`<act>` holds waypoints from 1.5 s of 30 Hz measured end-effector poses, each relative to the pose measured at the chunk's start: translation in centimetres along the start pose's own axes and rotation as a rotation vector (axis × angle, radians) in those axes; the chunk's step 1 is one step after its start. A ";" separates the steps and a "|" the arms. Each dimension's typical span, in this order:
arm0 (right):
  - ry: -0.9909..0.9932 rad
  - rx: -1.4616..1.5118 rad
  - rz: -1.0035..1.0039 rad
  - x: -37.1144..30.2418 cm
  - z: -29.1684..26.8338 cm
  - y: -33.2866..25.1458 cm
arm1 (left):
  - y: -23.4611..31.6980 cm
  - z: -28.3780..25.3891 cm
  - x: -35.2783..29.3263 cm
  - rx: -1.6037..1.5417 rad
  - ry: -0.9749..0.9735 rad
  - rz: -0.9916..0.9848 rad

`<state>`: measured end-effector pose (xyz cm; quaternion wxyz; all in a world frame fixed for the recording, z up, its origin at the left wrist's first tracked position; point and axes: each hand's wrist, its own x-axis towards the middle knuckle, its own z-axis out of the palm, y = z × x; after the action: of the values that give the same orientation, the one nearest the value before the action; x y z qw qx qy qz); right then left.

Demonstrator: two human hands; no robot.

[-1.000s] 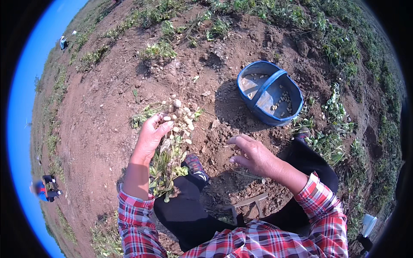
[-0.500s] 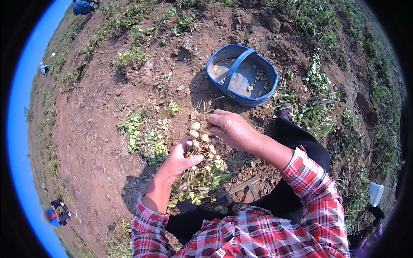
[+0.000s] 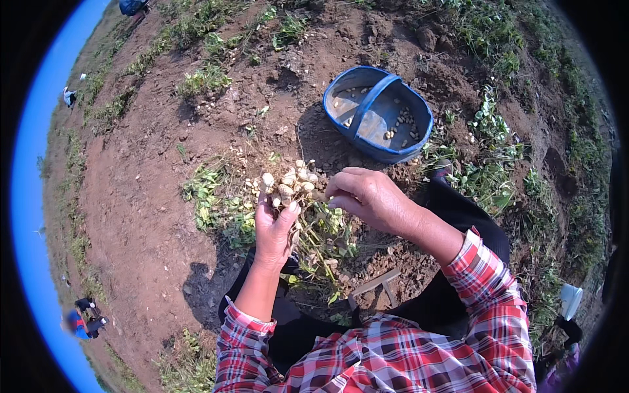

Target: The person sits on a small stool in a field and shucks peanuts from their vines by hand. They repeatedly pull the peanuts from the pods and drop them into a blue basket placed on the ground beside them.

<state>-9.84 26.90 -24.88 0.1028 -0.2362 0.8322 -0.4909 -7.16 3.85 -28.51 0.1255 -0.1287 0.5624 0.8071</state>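
Note:
My left hand (image 3: 272, 239) is closed round the stems of a peanut plant (image 3: 314, 239). Its cluster of pale peanuts (image 3: 288, 187) stands up above the thumb and fingers, while leafy stems hang toward my lap. Just right of the cluster, my right hand (image 3: 373, 198) has its fingers curled and pinched together near the roots. Whatever lies between those fingertips is too hidden to make out. Beyond the right hand, a blue basket (image 3: 388, 157) with an arched handle (image 3: 372, 101) rests on the soil, several loose peanuts scattered on its bottom.
A small tool with a flat bar (image 3: 375, 281) lies on the ground between my legs. Pulled green plants (image 3: 206, 190) lie left of my hands, more along the right. Other people (image 3: 85, 319) are at the left edge; a pale container (image 3: 570, 300) is at the right.
The peanut cluster has tilted upright and bunched closer over my left hand. My right hand has drawn away to the right and slightly down from the roots. The view has shifted slightly.

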 end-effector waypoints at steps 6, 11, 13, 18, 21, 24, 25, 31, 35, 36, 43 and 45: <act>0.102 0.127 -0.006 0.2 2.8 0.2 | -1.2 1.9 0.5 0.010 -0.081 -0.165; 0.025 0.135 0.255 -0.3 3.7 0.8 | -2.7 2.8 0.5 0.288 -0.068 -0.126; 0.022 0.152 0.310 -0.5 4.8 2.0 | -3.7 2.6 0.3 0.255 -0.063 -0.147; 0.082 0.508 0.404 -0.6 4.9 2.3 | -4.1 2.0 1.0 0.297 -0.069 -0.162; 0.176 0.180 0.052 -0.8 4.9 1.5 | -3.4 3.6 1.2 0.229 0.027 -0.218; 0.115 0.349 -0.017 -1.3 5.2 -0.3 | -3.0 2.8 1.3 0.101 0.056 -0.384; 0.110 0.406 0.042 -1.6 4.9 -0.8 | -2.9 2.2 1.7 0.096 -0.001 -0.391; 0.118 0.487 0.337 -1.5 5.1 2.7 | -4.6 2.0 1.2 0.297 -0.072 -0.157; 0.163 0.325 0.318 -1.2 4.8 2.2 | -3.8 3.1 1.1 0.326 -0.116 -0.184; 0.155 0.284 0.293 -1.2 4.9 2.8 | -4.2 2.7 1.2 0.361 -0.144 -0.168; -0.030 0.180 0.159 -1.3 5.1 1.6 | -5.6 1.1 2.1 0.347 -0.042 -0.230; -0.188 0.193 0.067 -2.0 4.8 0.0 | -5.2 0.7 2.3 0.062 0.029 -0.294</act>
<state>-6.22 24.22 -27.36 0.2187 -0.2423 0.7753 -0.5408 -7.52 6.41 -33.65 0.2382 -0.2171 0.5639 0.7604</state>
